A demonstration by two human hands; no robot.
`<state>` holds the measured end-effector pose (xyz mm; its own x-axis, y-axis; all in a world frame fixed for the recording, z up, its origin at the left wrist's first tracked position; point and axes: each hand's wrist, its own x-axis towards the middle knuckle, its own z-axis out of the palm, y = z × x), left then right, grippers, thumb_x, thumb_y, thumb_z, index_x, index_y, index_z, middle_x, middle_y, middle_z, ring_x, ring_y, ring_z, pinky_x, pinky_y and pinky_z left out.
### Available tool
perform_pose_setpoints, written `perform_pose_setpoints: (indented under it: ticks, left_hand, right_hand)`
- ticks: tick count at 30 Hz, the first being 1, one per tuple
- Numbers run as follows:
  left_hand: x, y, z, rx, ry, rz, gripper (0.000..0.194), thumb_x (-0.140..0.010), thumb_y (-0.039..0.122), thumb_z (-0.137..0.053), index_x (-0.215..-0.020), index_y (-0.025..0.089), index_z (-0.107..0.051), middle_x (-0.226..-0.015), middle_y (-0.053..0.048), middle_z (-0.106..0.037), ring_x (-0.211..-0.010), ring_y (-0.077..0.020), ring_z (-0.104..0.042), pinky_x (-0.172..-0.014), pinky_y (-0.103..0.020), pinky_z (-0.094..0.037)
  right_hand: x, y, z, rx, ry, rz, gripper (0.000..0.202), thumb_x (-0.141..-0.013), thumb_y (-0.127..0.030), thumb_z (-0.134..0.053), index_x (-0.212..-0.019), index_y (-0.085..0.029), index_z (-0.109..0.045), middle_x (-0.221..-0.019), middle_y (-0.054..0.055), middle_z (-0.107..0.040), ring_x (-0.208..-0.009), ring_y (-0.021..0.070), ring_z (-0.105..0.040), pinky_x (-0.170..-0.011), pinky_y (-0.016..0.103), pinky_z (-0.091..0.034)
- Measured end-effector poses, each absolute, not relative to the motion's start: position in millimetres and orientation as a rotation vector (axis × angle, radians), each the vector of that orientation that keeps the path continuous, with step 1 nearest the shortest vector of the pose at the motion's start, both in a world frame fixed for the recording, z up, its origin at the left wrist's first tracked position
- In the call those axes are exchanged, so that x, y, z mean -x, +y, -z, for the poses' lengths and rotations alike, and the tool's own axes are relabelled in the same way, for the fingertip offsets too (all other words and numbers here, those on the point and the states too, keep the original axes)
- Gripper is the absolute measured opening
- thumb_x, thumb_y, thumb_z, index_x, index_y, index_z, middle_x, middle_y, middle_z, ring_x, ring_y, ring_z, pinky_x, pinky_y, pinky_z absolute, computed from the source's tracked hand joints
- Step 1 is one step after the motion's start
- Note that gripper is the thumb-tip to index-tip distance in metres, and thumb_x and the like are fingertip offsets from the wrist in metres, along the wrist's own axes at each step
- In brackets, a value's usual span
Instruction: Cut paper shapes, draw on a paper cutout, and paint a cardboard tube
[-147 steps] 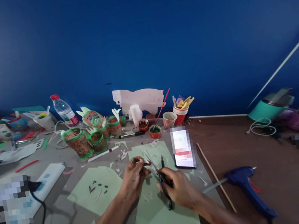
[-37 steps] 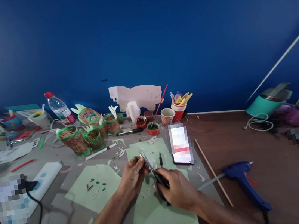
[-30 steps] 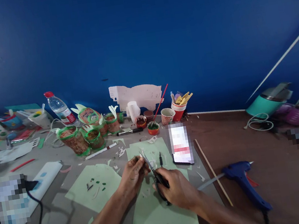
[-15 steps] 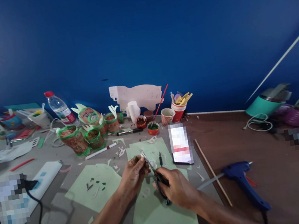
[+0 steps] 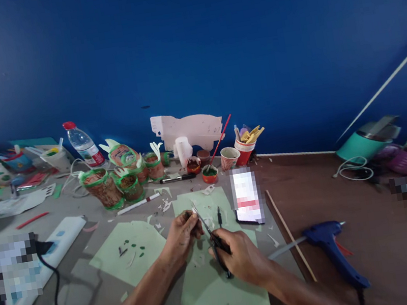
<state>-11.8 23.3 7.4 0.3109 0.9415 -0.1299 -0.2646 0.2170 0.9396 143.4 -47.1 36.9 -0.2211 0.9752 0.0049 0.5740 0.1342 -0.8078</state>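
Observation:
My right hand is closed round the black handles of a pair of scissors, whose blades point up and left. My left hand pinches a tiny whitish scrap at the blade tips; its shape is too small to make out. Both hands are over a light green sheet scattered with paper cuttings. A dark slim tool with a pointed tip lies on that sheet, just beyond my right hand. Left of my left hand, another green sheet bears several small dark green pieces.
A phone with a lit screen lies beyond my right hand. To the right are a wooden stick and a blue glue gun. Green-rimmed brown pots, a paint cup and a bottle stand behind. A power strip lies left.
The view has shifted very slightly, so the objects at the back sit a little further right. My hands and the scissors keep nearly the same pose.

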Motion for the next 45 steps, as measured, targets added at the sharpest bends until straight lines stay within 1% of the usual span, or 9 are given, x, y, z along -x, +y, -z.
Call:
perform_pose_setpoints:
  ticks: [7,14,18,23,27,31,35,40,45]
  left_hand:
    - [13.1,21.2,-10.8,-1.011,0.889,-0.938,0.037,-0.072,0.047,-0.07,-0.06,0.016,-0.054,-0.05,0.0,-0.057,-0.043,-0.0078,-0.045,-0.045,-0.02,-0.03]
    - [13.1,21.1,-12.8,-1.005,0.879,-0.925,0.038,-0.071,0.047,-0.07,-0.058,0.016,-0.052,-0.048,0.002,-0.053,-0.044,-0.0079,-0.045,-0.047,-0.02,-0.032]
    - [11.5,19.1,-13.1,-1.008,0.863,-0.891,0.037,-0.071,0.047,-0.07,-0.059,0.016,-0.052,-0.048,0.001,-0.054,-0.043,-0.0088,-0.045,-0.045,-0.021,-0.031]
    - [10.6,17.8,-12.5,-0.999,0.839,-0.877,0.037,-0.072,0.046,-0.071,-0.059,0.016,-0.053,-0.048,0.001,-0.054,-0.043,-0.0087,-0.045,-0.046,-0.021,-0.032]
    - [11.9,18.5,-12.4,-0.98,0.834,-0.872,0.037,-0.071,0.045,-0.072,-0.058,0.016,-0.054,-0.048,0.001,-0.054,-0.044,-0.0085,-0.046,-0.046,-0.02,-0.031]
    - [11.5,18.3,-13.6,-0.958,0.82,-0.878,0.035,-0.071,0.043,-0.072,-0.057,0.016,-0.054,-0.046,0.002,-0.052,-0.043,-0.008,-0.045,-0.049,-0.021,-0.034]
    - [9.9,17.5,-17.0,-0.912,0.81,-0.897,0.033,-0.07,0.04,-0.074,-0.059,0.015,-0.055,-0.05,0.002,-0.054,-0.044,-0.0084,-0.047,-0.05,-0.022,-0.037]
    - [9.5,18.8,-16.7,-0.86,0.805,-0.946,0.029,-0.07,0.038,-0.074,-0.065,0.015,-0.056,-0.057,0.001,-0.058,-0.05,-0.0093,-0.053,-0.051,-0.021,-0.038]
    - [8.8,20.4,-13.5,-0.821,0.792,-0.982,0.03,-0.069,0.039,-0.074,-0.066,0.015,-0.056,-0.057,0.002,-0.057,-0.049,-0.0091,-0.052,-0.052,-0.022,-0.039]
  right_hand:
    - [-143.0,-46.1,-37.7,1.504,-1.851,-0.985,0.019,-0.078,-0.022,-0.054,-0.066,-0.02,-0.04,-0.051,-0.007,-0.037,-0.048,0.0083,-0.029,-0.046,0.021,-0.019]
    - [-144.4,-46.8,-41.4,1.504,-1.866,-0.971,0.017,-0.079,-0.021,-0.054,-0.065,-0.02,-0.043,-0.053,-0.006,-0.038,-0.051,0.0091,-0.03,-0.046,0.021,-0.02]
    - [-145.9,-44.6,-40.3,1.509,-1.807,-1.013,0.018,-0.077,-0.023,-0.056,-0.064,-0.019,-0.044,-0.052,-0.007,-0.036,-0.05,0.0085,-0.029,-0.045,0.02,-0.02]
    - [-146.5,-43.8,-41.7,1.492,-1.814,-1.04,0.016,-0.078,-0.023,-0.054,-0.065,-0.018,-0.046,-0.053,-0.007,-0.038,-0.051,0.0083,-0.029,-0.045,0.019,-0.021]
    - [-147.0,-44.3,-46.1,1.492,-1.833,-1.031,0.02,-0.078,-0.022,-0.054,-0.062,-0.019,-0.042,-0.053,-0.007,-0.036,-0.052,0.0082,-0.029,-0.046,0.019,-0.021]
    - [-147.1,-43.5,-47.8,1.5,-1.831,-1.022,0.021,-0.077,-0.02,-0.053,-0.06,-0.019,-0.04,-0.053,-0.007,-0.035,-0.052,0.008,-0.028,-0.047,0.019,-0.021]
    - [-147.2,-41.4,-43.4,1.473,-1.749,-1.067,0.016,-0.076,-0.02,-0.052,-0.063,-0.019,-0.044,-0.054,-0.007,-0.037,-0.053,0.0084,-0.031,-0.047,0.019,-0.023]
    - [-147.8,-40.9,-43.1,1.431,-1.533,-1.248,0.012,-0.075,-0.026,-0.055,-0.071,-0.019,-0.047,-0.054,-0.008,-0.03,-0.048,0.0076,-0.029,-0.044,0.019,-0.021]
    - [-146.4,-43.9,-45.8,1.47,-1.652,-1.127,0.015,-0.075,-0.023,-0.055,-0.067,-0.019,-0.043,-0.053,-0.008,-0.032,-0.049,0.0078,-0.03,-0.044,0.019,-0.021]
